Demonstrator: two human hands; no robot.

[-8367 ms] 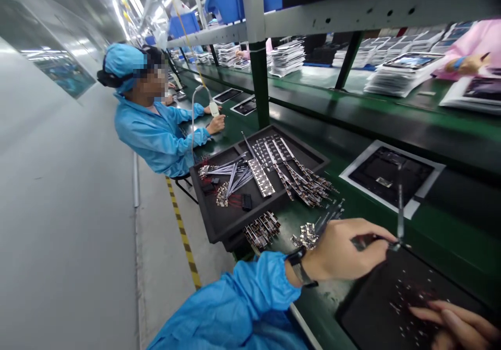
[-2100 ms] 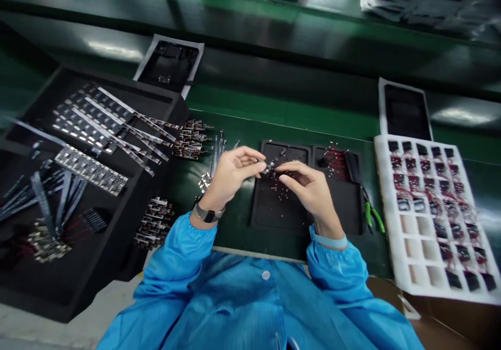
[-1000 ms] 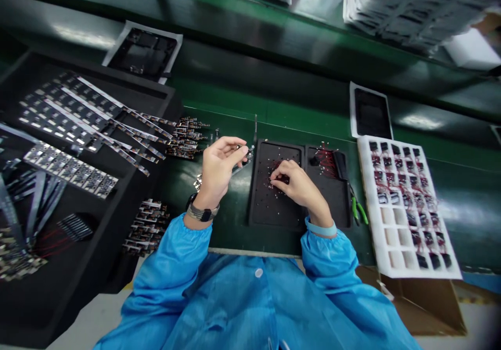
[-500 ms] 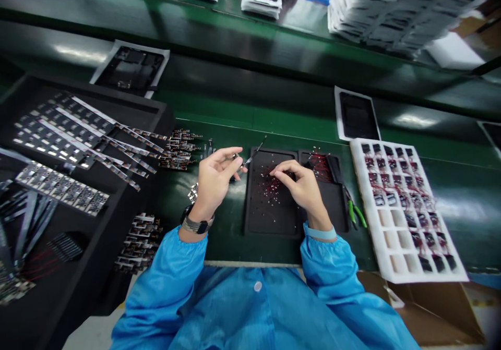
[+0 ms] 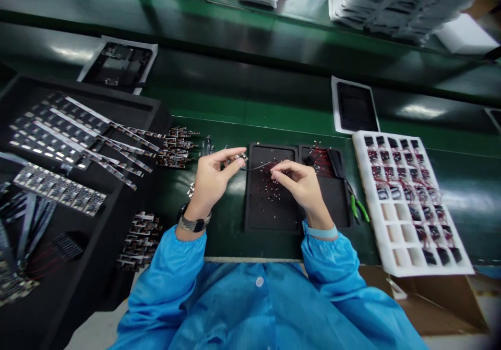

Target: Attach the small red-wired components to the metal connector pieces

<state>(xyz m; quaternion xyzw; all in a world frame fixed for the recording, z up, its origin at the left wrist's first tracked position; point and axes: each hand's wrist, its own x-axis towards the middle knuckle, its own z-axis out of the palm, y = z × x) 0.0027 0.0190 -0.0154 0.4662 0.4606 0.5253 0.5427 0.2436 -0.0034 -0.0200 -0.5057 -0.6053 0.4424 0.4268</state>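
Pinching a small silvery part with a thin grey strip between thumb and finger of the left hand. Pressing thumb and finger of the right hand together near the strip's far end, too small to tell if gripping it. Under the right hand, a flat black tray with thin red wires with white tips. Just right of that, more red wires, then green-handled pliers on the green tabletop. At the right of the frame, a white foam tray with little black parts in many holes. At the left, a big black tray with long silvery strips and a speckled board.
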